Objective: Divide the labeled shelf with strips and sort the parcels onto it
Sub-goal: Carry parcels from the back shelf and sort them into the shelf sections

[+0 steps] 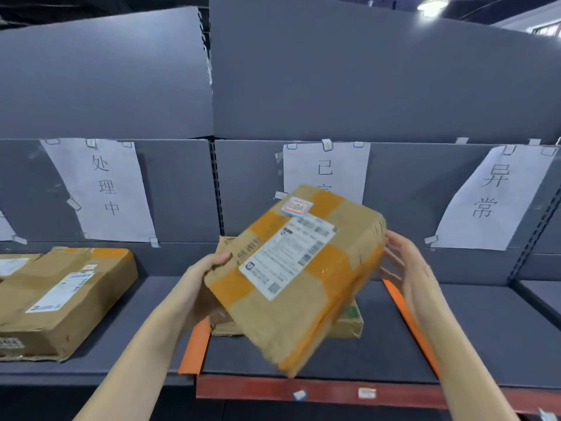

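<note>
A brown parcel [306, 287] with orange tape and a white shipping label hangs tilted above the middle section of the grey shelf [479, 335]. My left hand [209, 268] grips its left end, thumb on top. My right hand [406, 262] is beside its right end with fingers straight, and contact is unclear. A flatter parcel [349, 325] lies on the shelf beneath it. Two orange strips, the left strip [195, 347] and the right strip [409, 323], bound the middle section. Paper labels hang on the back panel: the left label [103, 189], the middle label [328, 171], the right label [498, 196].
A large brown parcel [69, 296] lies in the left section, with another box [15, 262] behind it at the frame's edge. The right section of the shelf holds nothing visible. A red price rail [334, 390] runs along the shelf's front edge.
</note>
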`<state>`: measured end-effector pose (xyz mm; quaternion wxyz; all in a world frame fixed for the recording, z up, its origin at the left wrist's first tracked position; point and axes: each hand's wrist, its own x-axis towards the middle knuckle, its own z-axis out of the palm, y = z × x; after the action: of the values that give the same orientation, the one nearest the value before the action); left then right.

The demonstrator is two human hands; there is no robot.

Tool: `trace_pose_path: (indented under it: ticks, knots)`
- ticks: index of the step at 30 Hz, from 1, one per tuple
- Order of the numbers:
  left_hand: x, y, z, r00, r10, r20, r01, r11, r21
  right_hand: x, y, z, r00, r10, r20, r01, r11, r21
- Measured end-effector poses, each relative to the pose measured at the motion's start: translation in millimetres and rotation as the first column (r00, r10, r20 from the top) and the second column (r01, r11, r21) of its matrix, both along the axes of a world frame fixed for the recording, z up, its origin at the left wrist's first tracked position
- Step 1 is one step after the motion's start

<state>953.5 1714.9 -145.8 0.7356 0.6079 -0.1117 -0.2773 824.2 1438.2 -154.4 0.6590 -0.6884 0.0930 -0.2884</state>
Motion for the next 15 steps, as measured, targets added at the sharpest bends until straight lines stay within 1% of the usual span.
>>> trace_pose_path:
  ticks: [1, 2, 3, 4, 5, 6, 8, 9, 11, 12, 15]
  knots:
    - [-0.8, -2.9, 0.9, 1.0, 0.018, 0.012, -0.018, 0.999, -0.026, -0.8, 10.5, 1.5, 1.0, -0.016, -0.02, 0.013, 0.99, -0.139]
    - [-0.9, -6.5, 0.5, 0.998, 0.065, 0.018, -0.065, 0.997, -0.032, -2.0, 26.8, 4.4, 0.999, 0.026, -0.041, -0.035, 0.97, -0.241]
    - [-3.4, -12.5, 2.8, 0.997, 0.081, 0.009, -0.081, 0.995, -0.053, -4.7, 44.8, 5.9, 0.991, 0.096, -0.093, -0.122, 0.937, -0.328]
    - [-5.2, -19.1, 4.8, 0.994, 0.106, 0.006, -0.105, 0.992, -0.071, -3.5, 60.1, 2.6, 0.98, 0.148, -0.132, -0.188, 0.902, -0.39]
    - [-8.8, -25.2, 8.3, 0.992, 0.124, 0.022, -0.123, 0.99, -0.067, -5.0, 74.8, 2.6, 0.974, 0.17, -0.153, -0.221, 0.869, -0.443]
    - [-12.4, -30.9, 12.3, 0.991, 0.121, 0.061, -0.117, 0.991, -0.063, -5.2, 84.9, 3.0, 0.979, 0.155, -0.136, -0.201, 0.858, -0.472]
    - [-14.2, -38.5, 14.6, 0.982, 0.123, 0.145, -0.122, 0.992, -0.016, -7.2, 86.1, 4.3, 0.997, 0.069, -0.028, -0.074, 0.885, -0.46]
    - [-13.5, -41.3, 12.8, 0.973, 0.104, 0.204, -0.11, 0.994, 0.02, -9.8, 80.1, 4.2, 1.0, 0.019, 0.006, -0.015, 0.907, -0.421]
    - [-18.1, -44.8, 11.2, 0.934, 0.001, 0.358, -0.033, 0.996, 0.084, -19.8, 64.5, 6.3, 0.999, -0.049, 0.006, 0.048, 0.935, -0.352]
    - [-22.2, -47.3, 9.8, 0.903, -0.06, 0.425, 0.011, 0.993, 0.115, -25.9, 58.1, 4.8, 0.998, -0.065, 0.001, 0.061, 0.937, -0.343]
    - [-31.1, -61.4, -1.9, 0.841, -0.185, 0.509, 0.129, 0.981, 0.144, -39.8, 43.0, -6.1, 0.992, -0.123, -0.03, 0.105, 0.929, -0.355]
